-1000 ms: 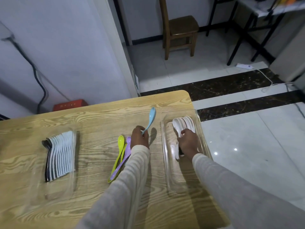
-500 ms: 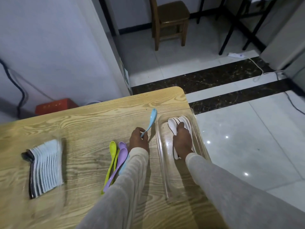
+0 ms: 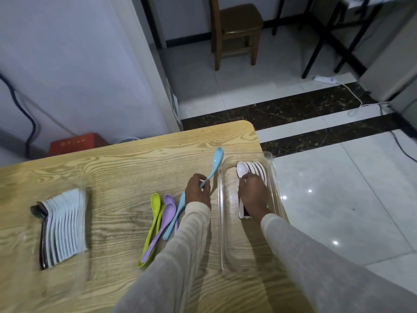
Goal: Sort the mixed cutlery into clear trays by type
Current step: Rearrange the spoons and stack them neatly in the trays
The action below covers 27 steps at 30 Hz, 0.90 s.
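Now the left hand is closed around the thin handle of a light blue spoon. The spoon's round end sticks up and away from the person, leaning toward the right clear tray. It is off the wooden table, held in the air.

The right hand is down inside that tray, which sits at the right edge of the table. Its fingers are curled over a row of white spoons and grip them. The white spoons lie packed side by side at the far end of the tray, with their round ends peeking out past the fingers.

Between the two trays, some loose spoons lie on the table just beside the left wrist: green spoons, purple spoons and a second blue spoon. They touch and partly lie on each other, with their round ends pointing away from the person.

Far to the left is another clear tray, blurry and hard to see. In it lies a neat row of pale pieces with dark edges; they are too blurry to tell what kind they are.

On the floor past the table stand a wooden chair and a red box by the wall.
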Motion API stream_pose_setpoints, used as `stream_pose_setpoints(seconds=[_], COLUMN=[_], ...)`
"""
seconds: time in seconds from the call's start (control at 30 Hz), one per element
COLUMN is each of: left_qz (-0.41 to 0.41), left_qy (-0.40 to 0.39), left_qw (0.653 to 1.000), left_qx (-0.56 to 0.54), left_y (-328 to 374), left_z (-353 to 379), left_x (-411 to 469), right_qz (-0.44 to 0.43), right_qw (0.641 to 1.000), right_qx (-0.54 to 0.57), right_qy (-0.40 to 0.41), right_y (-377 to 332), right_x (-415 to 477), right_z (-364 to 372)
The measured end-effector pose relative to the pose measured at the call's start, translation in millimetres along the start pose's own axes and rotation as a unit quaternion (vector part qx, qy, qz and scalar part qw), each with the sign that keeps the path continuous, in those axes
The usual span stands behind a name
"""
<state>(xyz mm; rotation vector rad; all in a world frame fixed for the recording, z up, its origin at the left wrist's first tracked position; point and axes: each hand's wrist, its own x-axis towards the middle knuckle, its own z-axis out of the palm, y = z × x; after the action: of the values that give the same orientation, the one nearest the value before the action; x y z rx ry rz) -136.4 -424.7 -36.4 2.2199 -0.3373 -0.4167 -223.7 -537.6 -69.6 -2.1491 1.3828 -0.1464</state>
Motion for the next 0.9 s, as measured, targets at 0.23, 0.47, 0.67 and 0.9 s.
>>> stream_pose_setpoints(seconds=[0.23,0.47,0.67,0.9], left_qz=[0.004,0.034,0.016,-0.102], left_qy=[-0.023,-0.063,-0.131,-0.175], left_qw=[0.999,0.997,0.975,0.972], left_qx=[-0.039,-0.026,0.177,0.115], left_y=[6,8,8,16], left_z=[14,16,21,25], left_x=[-29,-48,-39,-36], right_qz=[0.078,0.137,0.101,0.073], right_qw=[0.918,0.902,0.940,0.984], right_qx=[0.385,0.409,0.325,0.160], right_qy=[-0.052,-0.017,0.036,-0.022], right_y=[-40,-34,-8,5], right_x=[-23,-23,-12,-12], right_z=[-8,-19,-36,-17])
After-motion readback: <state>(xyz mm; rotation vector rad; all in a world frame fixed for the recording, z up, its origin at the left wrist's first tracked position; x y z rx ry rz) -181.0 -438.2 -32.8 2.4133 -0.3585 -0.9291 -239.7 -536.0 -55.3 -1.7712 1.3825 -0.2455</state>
